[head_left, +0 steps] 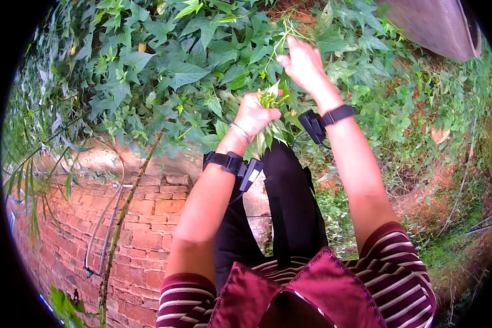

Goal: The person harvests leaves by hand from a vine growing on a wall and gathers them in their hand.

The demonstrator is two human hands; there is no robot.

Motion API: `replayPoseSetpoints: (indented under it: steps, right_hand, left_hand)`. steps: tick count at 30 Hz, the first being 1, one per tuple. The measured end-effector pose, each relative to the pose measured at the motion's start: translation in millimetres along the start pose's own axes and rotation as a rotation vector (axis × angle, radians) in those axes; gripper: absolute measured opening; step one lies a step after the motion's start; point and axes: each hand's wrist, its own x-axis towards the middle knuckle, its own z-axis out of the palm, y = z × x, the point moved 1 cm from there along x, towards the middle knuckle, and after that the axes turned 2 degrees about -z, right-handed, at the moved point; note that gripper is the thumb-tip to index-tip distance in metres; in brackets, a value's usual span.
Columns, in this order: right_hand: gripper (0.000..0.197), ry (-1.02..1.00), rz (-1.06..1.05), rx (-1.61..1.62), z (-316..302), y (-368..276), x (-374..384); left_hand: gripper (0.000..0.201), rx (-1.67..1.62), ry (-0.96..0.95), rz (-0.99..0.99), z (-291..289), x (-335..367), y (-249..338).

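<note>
Left grip: closed round a leaf bunch, upper centre.
Right grip: at stems, top centre; cannot tell whether holding any.
Vines: upper left.
Wall: lower left.

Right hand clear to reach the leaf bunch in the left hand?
Looks like yes: the leaf bunch pokes out of the left hand, near the right hand, with no obstacle visible between them.

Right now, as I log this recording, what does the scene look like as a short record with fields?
Left hand: closed around a bunch of leaves
Right hand: at thin stems; grip unclear
Wrists: a black device strapped to each
Plants: leafy vines ahead
Lower left: red brick wall
</note>
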Motion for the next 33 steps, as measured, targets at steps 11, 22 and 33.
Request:
replayPoseSetpoints:
  steps: [11, 22, 33]
  right_hand:
    - [0.016, 0.077, 0.277, 0.751, 71, 46, -31]
    - [0.031, -0.202, 0.726, 1.452, 28, 9, -60]
    - [0.016, -0.005, 0.641, 1.816, 24, 28, -73]
  left_hand:
    - [0.047, -0.146, -0.027, -0.054, -5, -10, 4]
    - [0.047, -0.231, -0.050, -0.054, -1, -20, 27]
    - [0.053, -0.065, -0.086, -0.115, 3, -55, 41]
